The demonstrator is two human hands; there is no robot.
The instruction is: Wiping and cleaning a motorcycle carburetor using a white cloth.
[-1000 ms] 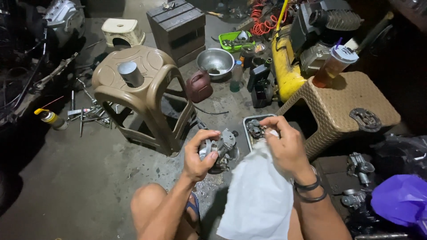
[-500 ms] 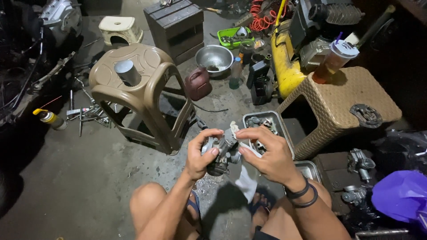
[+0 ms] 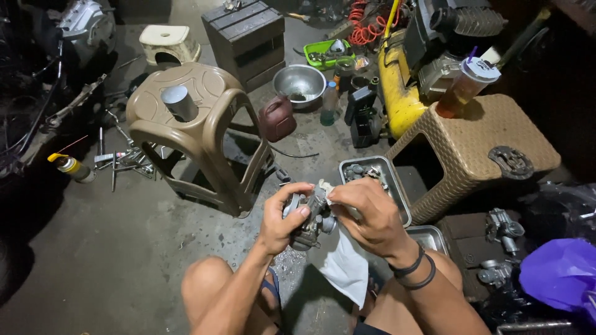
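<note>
Concrete floor [image 3: 124, 248], dark & oil-stained, fills most of the view; edges of the room are lost in shadow. Largest thing on it is a brown plastic stool [image 3: 192, 133] w/ a short metal cylinder [image 3: 179, 102] standing on its seat. To the right, a woven-pattern tan stool [image 3: 478, 149] carries a lidded drink cup [image 3: 465, 87] and a round metal part. Behind it a yellow machine [image 3: 400, 93] is partly cut off at the top; its upper works are too dark to make out. A steel bowl [image 3: 300, 80] sits near a dark crate. A metal tray [image 3: 379, 186] of small parts lies by the tan stool, its near end hidden behind the right hand.

Both forearms come up from the bottom edge, knees bare on either side. Left hand [image 3: 282, 217] is curled tight around a small grey metal engine part [image 3: 310, 217], thumb on top, fingers wrapped under. Right hand [image 3: 366, 217], two dark bands at the wrist, is closed too, fingers pinching a white rag [image 3: 344, 267] against the part's right side; rag hangs down btw the knees. Part is held mid-air, just above the floor & in front of the tray. Its right half is covered by rag and fingers, so detail there can't be told.
</note>
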